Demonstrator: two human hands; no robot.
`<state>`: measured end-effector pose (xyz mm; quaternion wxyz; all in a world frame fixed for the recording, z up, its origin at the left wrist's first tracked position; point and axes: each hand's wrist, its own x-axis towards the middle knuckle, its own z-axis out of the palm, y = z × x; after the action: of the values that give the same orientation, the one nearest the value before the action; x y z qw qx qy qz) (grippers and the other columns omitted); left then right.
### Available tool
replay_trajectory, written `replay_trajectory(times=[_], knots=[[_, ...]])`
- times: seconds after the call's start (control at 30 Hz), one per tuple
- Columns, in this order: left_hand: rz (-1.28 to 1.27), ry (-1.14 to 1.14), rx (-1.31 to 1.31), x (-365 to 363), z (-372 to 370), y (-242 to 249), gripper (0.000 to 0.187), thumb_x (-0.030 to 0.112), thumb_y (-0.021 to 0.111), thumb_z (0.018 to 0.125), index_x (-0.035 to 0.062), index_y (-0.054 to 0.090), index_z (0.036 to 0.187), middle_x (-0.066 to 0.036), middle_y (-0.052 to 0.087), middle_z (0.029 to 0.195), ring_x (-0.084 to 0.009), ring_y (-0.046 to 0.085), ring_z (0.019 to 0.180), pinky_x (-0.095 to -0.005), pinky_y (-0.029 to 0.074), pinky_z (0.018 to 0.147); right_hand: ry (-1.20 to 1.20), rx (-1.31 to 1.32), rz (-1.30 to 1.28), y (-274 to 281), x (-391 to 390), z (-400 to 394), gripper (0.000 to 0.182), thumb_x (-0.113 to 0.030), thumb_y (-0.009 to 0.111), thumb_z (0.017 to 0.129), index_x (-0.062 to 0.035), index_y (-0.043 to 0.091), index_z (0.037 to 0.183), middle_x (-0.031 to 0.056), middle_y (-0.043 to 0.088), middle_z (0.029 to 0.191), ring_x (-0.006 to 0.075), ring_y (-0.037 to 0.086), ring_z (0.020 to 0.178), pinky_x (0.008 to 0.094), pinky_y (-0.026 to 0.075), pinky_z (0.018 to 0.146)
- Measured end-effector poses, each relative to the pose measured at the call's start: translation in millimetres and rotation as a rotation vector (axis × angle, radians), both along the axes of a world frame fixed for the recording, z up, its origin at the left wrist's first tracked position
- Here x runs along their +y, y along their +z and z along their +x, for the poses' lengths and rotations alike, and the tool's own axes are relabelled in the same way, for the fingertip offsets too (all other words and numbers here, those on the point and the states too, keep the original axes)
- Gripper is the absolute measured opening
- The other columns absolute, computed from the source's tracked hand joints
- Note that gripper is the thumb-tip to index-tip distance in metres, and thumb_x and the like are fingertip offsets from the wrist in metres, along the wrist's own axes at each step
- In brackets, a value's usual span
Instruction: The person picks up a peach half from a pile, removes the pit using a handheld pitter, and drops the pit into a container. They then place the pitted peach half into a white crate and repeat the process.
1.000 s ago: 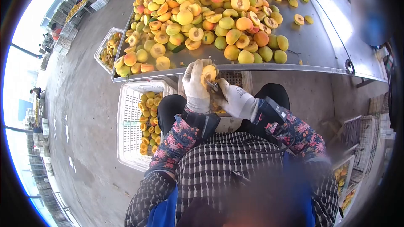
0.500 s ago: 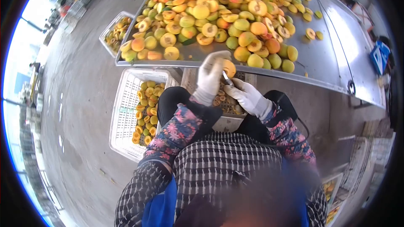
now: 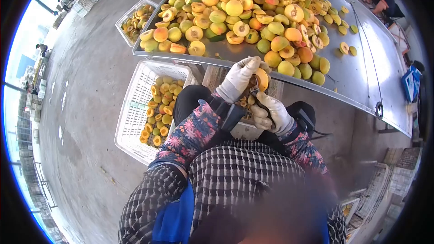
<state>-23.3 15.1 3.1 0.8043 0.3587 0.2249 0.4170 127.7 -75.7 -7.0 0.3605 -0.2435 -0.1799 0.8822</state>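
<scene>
Over the crate between my knees, my left hand [image 3: 240, 77], in a white glove, holds a yellow peach half [image 3: 262, 80] with its cut face turned to the right. My right hand [image 3: 275, 115], gloved too, is closed around the dark handle of a small pitting tool [image 3: 255, 92]. The tool's curved metal end is at the cut face of the peach. Part of the handle is hidden by my fingers. Beyond my hands, a heap of whole and halved peaches [image 3: 235, 8] lies on a metal table [image 3: 352, 74].
A white plastic crate [image 3: 131, 104] with peach halves stands left of my knees. Another crate [image 3: 121, 21] of peaches is beside the table's left end. The crate between my knees [image 3: 212, 77] is partly hidden. A seated person [image 3: 384, 0] is at the far right.
The view has shifted slightly. My right hand has turned and dropped a little below the peach half, and the tool's curved end now shows against the cut face. Both hands keep their hold.
</scene>
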Motion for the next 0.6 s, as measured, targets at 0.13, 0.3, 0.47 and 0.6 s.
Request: replay_trajectory(times=[0.13, 0.3, 0.47, 0.6], knots=[[-0.258, 0.059, -0.105, -6.5, 5.8, 8.3, 0.042, 0.044, 0.057, 0.095, 0.0058, 0.055, 0.111, -0.01, 0.064, 0.098, -0.0228, 0.065, 0.089, -0.0351, 0.055, 0.076, 0.058, 0.187, 0.029, -10.8, 4.0, 2.1, 0.038, -0.042, 0.044, 0.101, -0.006, 0.056, 0.107, -0.0016, 0.039, 0.058, 0.0092, 0.03, 0.036, 0.023, 0.027, 0.035], [-0.321, 0.29, -0.022, 12.5, -19.5, -5.9, 0.044, 0.045, 0.055, 0.096, 0.0079, 0.055, 0.119, -0.008, 0.064, 0.104, -0.0217, 0.064, 0.091, -0.0359, 0.054, 0.077, 0.05, 0.056, 0.049, -3.7, 7.2, 9.2, 0.044, -0.046, 0.042, 0.101, -0.005, 0.056, 0.106, -0.0003, 0.042, 0.058, 0.0106, 0.034, 0.036, 0.0233, 0.028, 0.034], [0.389, 0.656, 0.467, 29.5, -116.5, 0.9, 0.038, 0.031, 0.059, 0.096, 0.0026, 0.057, 0.121, -0.008, 0.064, 0.105, -0.0176, 0.065, 0.095, -0.0298, 0.056, 0.075, -0.034, -0.909, 0.477, -35.5, 6.6, 24.0, 0.038, -0.037, 0.048, 0.1, -0.0007, 0.053, 0.11, 0.0088, 0.055, 0.065, 0.0229, 0.056, 0.054, 0.0326, 0.044, 0.052], [0.07, 0.737, 0.514, 27.6, -141.6, 32.0, 0.029, 0.023, 0.06, 0.096, 0.0004, 0.062, 0.114, -0.005, 0.066, 0.103, -0.0123, 0.062, 0.095, -0.0255, 0.052, 0.08, 0.043, -1.319, 0.824, -49.8, -0.8, 34.0, 0.032, -0.028, 0.05, 0.098, -0.0003, 0.051, 0.112, 0.0204, 0.059, 0.072, 0.0355, 0.061, 0.07, 0.0401, 0.046, 0.063]])
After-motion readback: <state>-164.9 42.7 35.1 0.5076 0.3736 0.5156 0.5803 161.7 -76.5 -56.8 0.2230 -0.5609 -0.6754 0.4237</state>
